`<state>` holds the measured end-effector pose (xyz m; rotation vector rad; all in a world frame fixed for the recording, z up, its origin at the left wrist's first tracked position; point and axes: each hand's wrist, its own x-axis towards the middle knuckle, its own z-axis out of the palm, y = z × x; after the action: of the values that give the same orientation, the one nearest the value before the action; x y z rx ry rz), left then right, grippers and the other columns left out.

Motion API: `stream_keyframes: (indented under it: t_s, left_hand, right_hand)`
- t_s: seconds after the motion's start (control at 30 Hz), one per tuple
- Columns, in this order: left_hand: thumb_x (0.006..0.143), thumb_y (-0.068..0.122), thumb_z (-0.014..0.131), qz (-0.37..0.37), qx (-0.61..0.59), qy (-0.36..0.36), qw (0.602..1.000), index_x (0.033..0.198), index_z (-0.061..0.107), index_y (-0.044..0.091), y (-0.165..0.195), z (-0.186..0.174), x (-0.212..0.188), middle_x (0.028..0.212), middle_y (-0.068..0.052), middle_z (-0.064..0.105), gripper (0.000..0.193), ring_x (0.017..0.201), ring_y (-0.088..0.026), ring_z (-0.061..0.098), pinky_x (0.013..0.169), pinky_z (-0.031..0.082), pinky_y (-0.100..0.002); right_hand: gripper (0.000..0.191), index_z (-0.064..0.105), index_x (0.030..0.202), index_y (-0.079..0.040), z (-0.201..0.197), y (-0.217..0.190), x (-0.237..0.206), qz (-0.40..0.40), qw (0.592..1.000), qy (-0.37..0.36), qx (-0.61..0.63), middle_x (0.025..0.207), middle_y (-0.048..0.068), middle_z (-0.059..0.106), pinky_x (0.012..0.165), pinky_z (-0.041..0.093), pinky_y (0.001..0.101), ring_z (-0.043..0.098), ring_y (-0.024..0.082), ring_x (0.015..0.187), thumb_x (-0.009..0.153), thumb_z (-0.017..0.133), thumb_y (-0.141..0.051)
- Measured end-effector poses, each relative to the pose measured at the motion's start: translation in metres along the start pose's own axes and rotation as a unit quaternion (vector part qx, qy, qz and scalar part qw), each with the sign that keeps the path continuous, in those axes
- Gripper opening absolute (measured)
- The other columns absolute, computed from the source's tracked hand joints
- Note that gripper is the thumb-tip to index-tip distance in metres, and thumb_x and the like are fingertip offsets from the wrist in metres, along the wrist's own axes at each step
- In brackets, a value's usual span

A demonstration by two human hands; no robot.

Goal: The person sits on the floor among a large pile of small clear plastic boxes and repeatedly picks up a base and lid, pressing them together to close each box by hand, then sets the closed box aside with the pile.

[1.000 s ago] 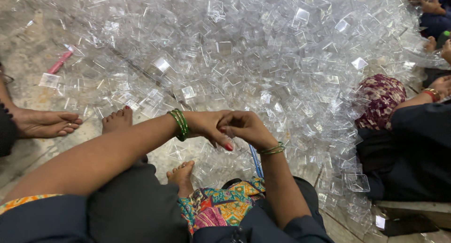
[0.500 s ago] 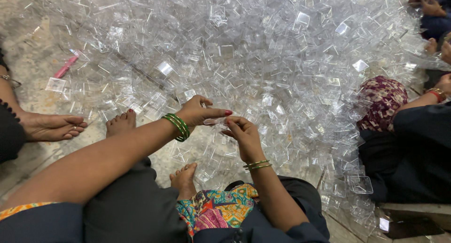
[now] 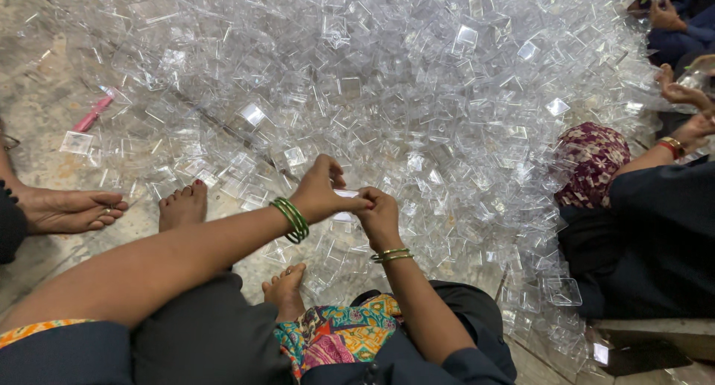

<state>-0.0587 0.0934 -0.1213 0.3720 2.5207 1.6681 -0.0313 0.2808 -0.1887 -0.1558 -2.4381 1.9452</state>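
A huge heap of clear plastic box pieces point(image 3: 417, 80) covers the floor in front of me. My left hand point(image 3: 325, 193), with green bangles on the wrist, and my right hand point(image 3: 380, 215), with gold bangles, meet at the heap's near edge. Both pinch the same small clear plastic piece point(image 3: 347, 195) between their fingertips. My bare feet point(image 3: 182, 204) rest on the floor below my arms.
Another person in dark clothes with a patterned head cover point(image 3: 592, 161) sits at the right, hands point(image 3: 681, 94) in the heap. Someone's foot point(image 3: 67, 208) lies at the left. A pink object point(image 3: 92, 117) lies on the concrete floor point(image 3: 37, 102). More hands show at top right.
Both my hands have moved forward and a little up, from near my knees to the heap's edge, and now grip one clear piece together.
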Motion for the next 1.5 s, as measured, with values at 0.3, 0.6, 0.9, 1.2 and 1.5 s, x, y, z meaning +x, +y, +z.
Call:
stream_keyframes:
  t_s: [0.3, 0.6, 0.9, 1.2, 1.5]
  left_hand:
    - [0.051, 0.058, 0.097, -0.069, -0.03, 0.022, 0.997, 0.117, 0.049, -0.003, -0.004, -0.004, 0.002, 0.105, -0.015, 0.065, 0.102, 0.098, -0.022, 0.068, 0.088, 0.058, -0.035]
    - [0.05, 0.053, 0.098, -0.031, -0.005, 0.029, 0.999, 0.117, 0.046, -0.003, -0.016, 0.001, 0.004, 0.104, -0.015, 0.064, 0.102, 0.096, -0.02, 0.068, 0.086, 0.058, -0.035]
    - [0.05, 0.045, 0.099, -0.003, 0.019, 0.025, 1.0, 0.115, 0.047, -0.002, -0.014, 0.001, -0.002, 0.104, -0.015, 0.063, 0.095, 0.095, -0.021, 0.067, 0.085, 0.058, -0.036]
    - [0.066, 0.039, 0.099, -0.201, -0.29, -0.062, 0.934, 0.131, 0.038, -0.04, -0.033, -0.005, 0.016, 0.105, -0.021, 0.063, 0.118, 0.096, -0.031, 0.067, 0.077, 0.063, -0.039]
    - [0.057, 0.036, 0.097, -0.237, -0.265, 0.03, 0.934, 0.135, 0.037, -0.019, -0.02, -0.005, 0.011, 0.13, -0.03, 0.055, 0.112, 0.116, -0.033, 0.067, 0.084, 0.063, -0.039]
  right_hand:
    - [0.032, 0.071, 0.114, 0.003, -0.036, -0.02, 0.004, -0.144, 0.98, 0.054, -0.127, 0.113, 0.016, 0.068, 0.082, 0.054, 0.0279, 0.066, 0.018, 0.097, 0.087, 0.078, -0.011]
    - [0.017, 0.07, 0.101, 0.002, -0.001, -0.025, -0.017, 0.001, 0.989, -0.118, 0.088, 0.094, 0.003, 0.072, 0.08, 0.056, 0.0267, 0.066, 0.01, 0.088, 0.087, 0.07, -0.008]
    - [0.016, 0.066, 0.089, 0.005, 0.005, -0.003, -0.004, 0.036, 0.992, -0.089, 0.085, 0.084, 0.013, 0.073, 0.07, 0.055, 0.0296, 0.07, 0.015, 0.074, 0.073, 0.062, 0.008]
    - [0.024, 0.069, 0.112, -0.001, -0.009, -0.014, -0.007, 0.114, 0.958, -0.122, 0.235, 0.102, 0.008, 0.075, 0.085, 0.058, 0.0332, 0.072, 0.018, 0.089, 0.101, 0.062, -0.021]
    - [0.04, 0.072, 0.116, -0.002, 0.007, -0.083, -0.048, -0.138, 0.965, -0.049, -0.217, 0.112, 0.015, 0.074, 0.089, 0.057, 0.0372, 0.073, 0.026, 0.101, 0.088, 0.078, -0.03]
